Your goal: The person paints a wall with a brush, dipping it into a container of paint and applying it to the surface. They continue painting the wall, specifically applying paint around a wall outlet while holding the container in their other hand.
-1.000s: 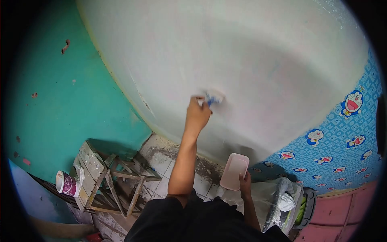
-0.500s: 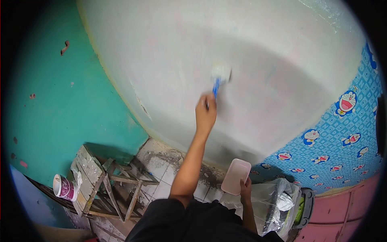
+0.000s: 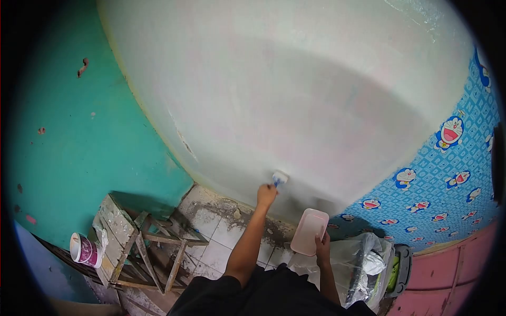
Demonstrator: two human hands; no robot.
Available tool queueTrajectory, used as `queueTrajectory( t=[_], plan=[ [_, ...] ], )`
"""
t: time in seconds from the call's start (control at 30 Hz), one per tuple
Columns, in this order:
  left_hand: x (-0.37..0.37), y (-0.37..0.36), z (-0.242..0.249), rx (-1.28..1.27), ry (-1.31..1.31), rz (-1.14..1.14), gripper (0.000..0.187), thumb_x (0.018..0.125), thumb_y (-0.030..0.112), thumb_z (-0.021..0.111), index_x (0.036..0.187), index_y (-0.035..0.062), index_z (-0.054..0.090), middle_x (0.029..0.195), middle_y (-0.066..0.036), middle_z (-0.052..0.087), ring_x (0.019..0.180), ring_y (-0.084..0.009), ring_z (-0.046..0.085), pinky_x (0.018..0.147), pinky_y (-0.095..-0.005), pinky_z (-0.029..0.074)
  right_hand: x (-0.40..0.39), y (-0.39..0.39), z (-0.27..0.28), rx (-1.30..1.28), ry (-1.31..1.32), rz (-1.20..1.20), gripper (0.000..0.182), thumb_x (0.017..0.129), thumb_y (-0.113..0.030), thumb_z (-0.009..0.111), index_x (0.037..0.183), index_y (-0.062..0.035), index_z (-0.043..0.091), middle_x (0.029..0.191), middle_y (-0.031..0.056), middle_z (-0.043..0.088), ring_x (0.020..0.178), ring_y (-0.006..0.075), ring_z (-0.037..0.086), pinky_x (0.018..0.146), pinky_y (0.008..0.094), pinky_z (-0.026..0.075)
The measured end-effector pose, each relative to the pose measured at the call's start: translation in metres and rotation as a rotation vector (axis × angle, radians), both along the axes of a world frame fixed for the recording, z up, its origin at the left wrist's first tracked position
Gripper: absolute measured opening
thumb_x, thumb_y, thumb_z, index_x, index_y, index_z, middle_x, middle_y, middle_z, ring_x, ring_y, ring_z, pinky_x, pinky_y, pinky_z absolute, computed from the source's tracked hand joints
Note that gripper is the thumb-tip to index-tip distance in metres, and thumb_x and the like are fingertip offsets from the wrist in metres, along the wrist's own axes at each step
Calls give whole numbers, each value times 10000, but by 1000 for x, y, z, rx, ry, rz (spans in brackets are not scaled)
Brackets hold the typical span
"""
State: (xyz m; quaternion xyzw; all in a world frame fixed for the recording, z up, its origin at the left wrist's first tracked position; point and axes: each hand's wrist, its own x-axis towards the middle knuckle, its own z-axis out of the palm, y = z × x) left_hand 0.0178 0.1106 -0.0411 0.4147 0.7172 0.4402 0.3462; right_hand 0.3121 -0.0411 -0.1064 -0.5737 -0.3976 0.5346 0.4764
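My left hand (image 3: 266, 194) is stretched out to the lower part of the freshly whitened wall (image 3: 295, 89), closed around the blue handle of a small paintbrush (image 3: 279, 179) whose bristles press against the wall just above the floor. My right hand (image 3: 321, 245) stays close to my body and grips the lower edge of a pink rectangular tray (image 3: 309, 230), held tilted in front of the wall's base.
A teal wall (image 3: 79, 131) stands at left, cartoon-patterned blue wallpaper (image 3: 448, 174) at right. A paint-spattered wooden stool (image 3: 139, 245) lies on the tiled floor (image 3: 219, 231) with a small paint tub (image 3: 85, 249) beside it. A plastic bag of items (image 3: 366, 266) sits at lower right.
My left hand swept the brush up the wall, then came down to the wall's bottom edge near the floor. The right hand and tray have barely moved.
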Motion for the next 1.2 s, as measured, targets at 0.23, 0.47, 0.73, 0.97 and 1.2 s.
queueTrajectory(
  t=[0.23, 0.47, 0.73, 0.97, 1.2],
  plan=[
    [-7, 1, 261, 274, -98, 13, 297, 907, 172, 476, 933, -66, 652, 649, -151, 680, 583, -182, 637, 566, -314, 483, -15, -5, 11, 42, 18, 35, 640, 935, -339, 643, 1402, -3, 363, 1279, 163, 535, 1159, 240, 534, 981, 382, 424],
    [-1, -14, 456, 884, -98, 36, 269, 963, 181, 499, 1061, -42, 612, 703, -72, 618, 504, -69, 447, 451, -216, 348, -20, -8, 23, -12, 50, 55, 610, 949, -291, 632, 1396, 17, 354, 1300, 158, 528, 1182, 223, 521, 1005, 360, 410],
    [11, 41, 475, 1239, 26, -2, 256, 984, 199, 506, 1098, -18, 579, 725, -41, 593, 576, -59, 467, 493, -210, 350, -15, -5, 10, 22, 89, 34, 646, 934, -293, 654, 1409, 9, 336, 1265, 162, 539, 1128, 223, 555, 958, 358, 448],
    [17, 9, 271, 865, -74, 49, 225, 1022, 207, 472, 1119, 40, 589, 638, 11, 453, 559, -60, 394, 503, -242, 318, -17, -6, 2, 47, 70, 7, 637, 922, -309, 671, 1397, -16, 364, 1190, 160, 580, 1059, 212, 586, 898, 349, 486],
    [-11, -39, 131, 391, -178, -79, 238, 999, 180, 467, 1102, 31, 622, 711, -6, 555, 583, -56, 450, 525, -225, 377, -11, 3, 9, -14, 19, 43, 673, 908, -306, 680, 1404, 5, 346, 1272, 168, 531, 1146, 242, 547, 953, 383, 456]
  ],
)
